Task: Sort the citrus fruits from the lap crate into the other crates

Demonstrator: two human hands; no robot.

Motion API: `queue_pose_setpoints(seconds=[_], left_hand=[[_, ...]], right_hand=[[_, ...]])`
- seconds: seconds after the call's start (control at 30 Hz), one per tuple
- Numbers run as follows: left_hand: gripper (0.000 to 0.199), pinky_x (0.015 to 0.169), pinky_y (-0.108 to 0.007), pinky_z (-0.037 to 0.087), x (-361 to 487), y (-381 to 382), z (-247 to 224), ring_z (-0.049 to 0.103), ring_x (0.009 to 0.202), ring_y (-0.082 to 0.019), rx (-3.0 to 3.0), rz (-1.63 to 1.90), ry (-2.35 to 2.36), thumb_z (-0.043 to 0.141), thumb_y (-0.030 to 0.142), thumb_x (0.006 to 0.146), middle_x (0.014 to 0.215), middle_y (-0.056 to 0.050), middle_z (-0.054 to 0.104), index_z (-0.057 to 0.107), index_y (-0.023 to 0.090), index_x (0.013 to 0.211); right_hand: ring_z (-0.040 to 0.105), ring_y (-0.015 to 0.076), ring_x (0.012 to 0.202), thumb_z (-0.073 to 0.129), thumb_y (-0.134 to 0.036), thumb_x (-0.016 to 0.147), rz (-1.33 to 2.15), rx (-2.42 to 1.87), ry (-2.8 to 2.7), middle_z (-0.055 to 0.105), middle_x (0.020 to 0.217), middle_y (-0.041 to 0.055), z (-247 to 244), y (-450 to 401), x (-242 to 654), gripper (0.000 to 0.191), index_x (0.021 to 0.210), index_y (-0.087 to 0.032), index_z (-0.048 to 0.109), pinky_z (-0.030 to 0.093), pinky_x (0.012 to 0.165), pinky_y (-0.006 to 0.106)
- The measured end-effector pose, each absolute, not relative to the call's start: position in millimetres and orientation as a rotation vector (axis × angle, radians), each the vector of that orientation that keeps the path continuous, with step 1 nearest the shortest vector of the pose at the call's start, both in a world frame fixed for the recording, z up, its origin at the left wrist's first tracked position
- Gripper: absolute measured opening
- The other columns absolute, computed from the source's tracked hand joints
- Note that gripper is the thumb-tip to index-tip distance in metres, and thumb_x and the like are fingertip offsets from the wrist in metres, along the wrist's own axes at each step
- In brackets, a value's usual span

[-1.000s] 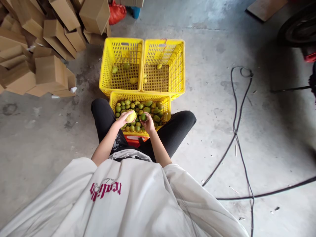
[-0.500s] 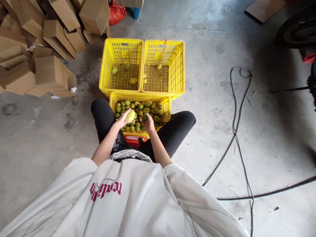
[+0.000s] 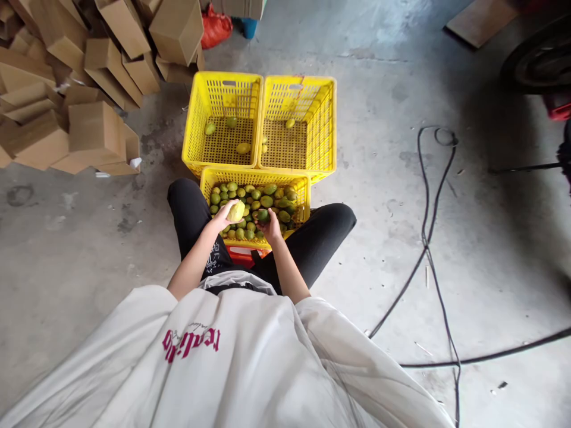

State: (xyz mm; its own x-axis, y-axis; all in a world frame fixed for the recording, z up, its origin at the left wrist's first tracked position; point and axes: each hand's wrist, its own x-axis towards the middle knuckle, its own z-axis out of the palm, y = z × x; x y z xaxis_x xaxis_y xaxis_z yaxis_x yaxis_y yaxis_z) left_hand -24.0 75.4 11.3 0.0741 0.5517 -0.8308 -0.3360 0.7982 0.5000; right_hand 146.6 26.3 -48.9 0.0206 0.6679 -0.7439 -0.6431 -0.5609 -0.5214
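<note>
My left hand (image 3: 223, 217) is wrapped around a large pale-yellow lemon (image 3: 236, 211). Close by on its right, my right hand (image 3: 272, 227) holds a dark green lemon (image 3: 263, 216) in its fingers. Both hands are over a yellow plastic crate (image 3: 305, 217) between my knees, which is filled with many green and yellowish lemons (image 3: 270, 189). Some of the lemons under my hands are hidden.
Beyond it stand two more yellow crates, left (image 3: 191, 141) and right (image 3: 331, 128), with a few lemons at the bottom of each. Cardboard boxes (image 3: 93, 134) are heaped at the left. A black cable (image 3: 424, 238) lies across the floor at the right.
My right hand has turned slightly, and the green lemon shows more plainly in its fingers. The yellow lemon stays in my left hand. The whole view has shifted a little.
</note>
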Motion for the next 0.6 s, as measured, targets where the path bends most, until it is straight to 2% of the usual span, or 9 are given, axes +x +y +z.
queue_pose_setpoints(seconds=[0.1, 0.2, 0.3, 0.43, 0.5, 0.6], left_hand=[[0.019, 0.074, -0.037, 0.063, -26, 77, 10, 0.067, 0.072, -0.017, 0.138, 0.645, 1.352, 0.057, 0.036, 0.093, 0.083, -0.005, 0.067, 0.061, 0.017, 0.088], [0.028, 0.072, -0.037, 0.063, -27, 77, 5, 0.068, 0.071, -0.019, 0.124, 0.625, 1.349, 0.055, 0.043, 0.095, 0.081, -0.007, 0.067, 0.062, 0.017, 0.090], [0.028, 0.071, -0.036, 0.063, -28, 76, 1, 0.068, 0.070, -0.019, 0.216, 0.644, 1.333, 0.066, 0.044, 0.089, 0.079, -0.007, 0.066, 0.063, 0.017, 0.092], [0.031, 0.072, -0.034, 0.062, -26, 73, 1, 0.067, 0.070, -0.016, 0.329, 0.674, 1.272, 0.082, 0.034, 0.076, 0.079, -0.004, 0.066, 0.063, 0.016, 0.091], [0.028, 0.073, -0.032, 0.061, -25, 72, 3, 0.067, 0.070, -0.015, 0.346, 0.658, 1.263, 0.082, 0.031, 0.076, 0.079, -0.004, 0.066, 0.063, 0.015, 0.088], [0.024, 0.071, -0.030, 0.060, -23, 72, 5, 0.066, 0.070, -0.015, 0.316, 0.641, 1.317, 0.076, 0.035, 0.082, 0.080, -0.004, 0.067, 0.064, 0.015, 0.089]], right_hand=[[0.063, 0.0167, 0.062, 0.052, -0.060, 0.087, 1.717, -1.347, -0.059, 0.066, 0.065, 0.0033, -49, 26, 148, 0.043, 0.083, -0.019, 0.065, 0.044, 0.045, 0.023], [0.061, 0.0155, 0.066, 0.062, -0.058, 0.082, 1.676, -1.333, -0.100, 0.066, 0.070, 0.0023, -47, 25, 146, 0.038, 0.082, -0.020, 0.065, 0.047, 0.049, 0.023], [0.058, 0.0121, 0.064, 0.075, -0.047, 0.074, 1.645, -1.275, -0.180, 0.063, 0.072, -0.0015, -45, 25, 143, 0.031, 0.085, -0.021, 0.065, 0.049, 0.053, 0.022], [0.061, 0.0121, 0.064, 0.080, -0.040, 0.071, 1.637, -1.202, -0.256, 0.064, 0.077, -0.0038, -41, 24, 143, 0.035, 0.096, -0.024, 0.061, 0.051, 0.055, 0.023], [0.064, 0.0138, 0.064, 0.078, -0.046, 0.074, 1.635, -1.216, -0.243, 0.065, 0.077, -0.0033, -40, 24, 144, 0.038, 0.098, -0.025, 0.057, 0.051, 0.054, 0.024], [0.066, 0.0161, 0.063, 0.067, -0.063, 0.078, 1.658, -1.278, -0.223, 0.068, 0.076, 0.0001, -42, 25, 145, 0.045, 0.091, -0.023, 0.054, 0.049, 0.049, 0.025]])
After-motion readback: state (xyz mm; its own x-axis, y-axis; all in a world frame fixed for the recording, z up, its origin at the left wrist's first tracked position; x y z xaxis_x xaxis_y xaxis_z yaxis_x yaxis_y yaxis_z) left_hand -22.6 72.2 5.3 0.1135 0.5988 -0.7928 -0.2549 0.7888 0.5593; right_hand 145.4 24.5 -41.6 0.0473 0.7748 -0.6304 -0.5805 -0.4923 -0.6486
